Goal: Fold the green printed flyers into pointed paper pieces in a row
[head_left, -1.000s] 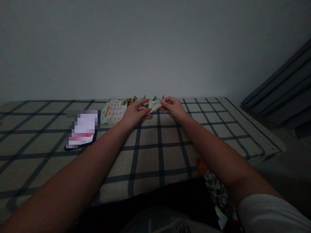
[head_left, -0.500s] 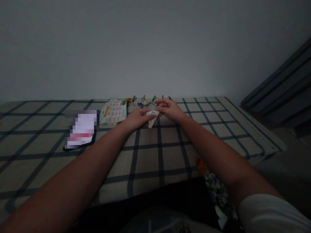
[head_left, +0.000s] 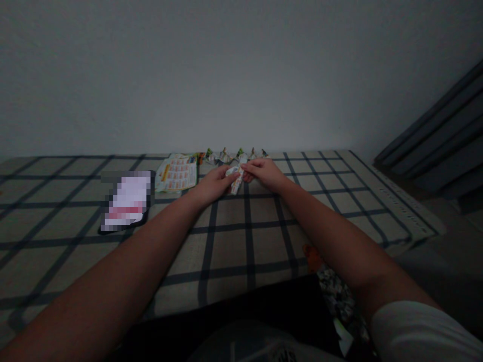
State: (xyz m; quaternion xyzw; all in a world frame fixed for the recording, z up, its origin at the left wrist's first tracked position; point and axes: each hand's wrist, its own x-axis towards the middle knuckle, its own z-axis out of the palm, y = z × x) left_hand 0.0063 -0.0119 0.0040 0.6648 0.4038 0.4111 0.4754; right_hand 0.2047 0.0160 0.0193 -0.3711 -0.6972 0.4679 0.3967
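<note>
Over the checked cloth, both hands meet at a folded strip of printed paper [head_left: 237, 186], white with small coloured marks. My left hand [head_left: 214, 185] pinches it between thumb and fingers from the left. From the right, my right hand [head_left: 266, 174] grips the strip's upper part with its fingertips, the other fingers curled in. Just behind the hands, several small folded pieces [head_left: 225, 156], shiny silver with green and brown print, stand in a row by the wall. Left of my left hand lies a stack of printed sheets [head_left: 177, 173].
A phone [head_left: 130, 198] with a blurred bright screen lies on the checked cloth [head_left: 230, 246] at the left. Near my lap at lower right are an orange item [head_left: 312, 257] and crumpled silvery material [head_left: 337, 296]. A grey curtain [head_left: 437, 136] hangs at the right.
My right hand's raised fingers have curled down, closing on the upper end of the strip. The strip now stands up more between both hands.
</note>
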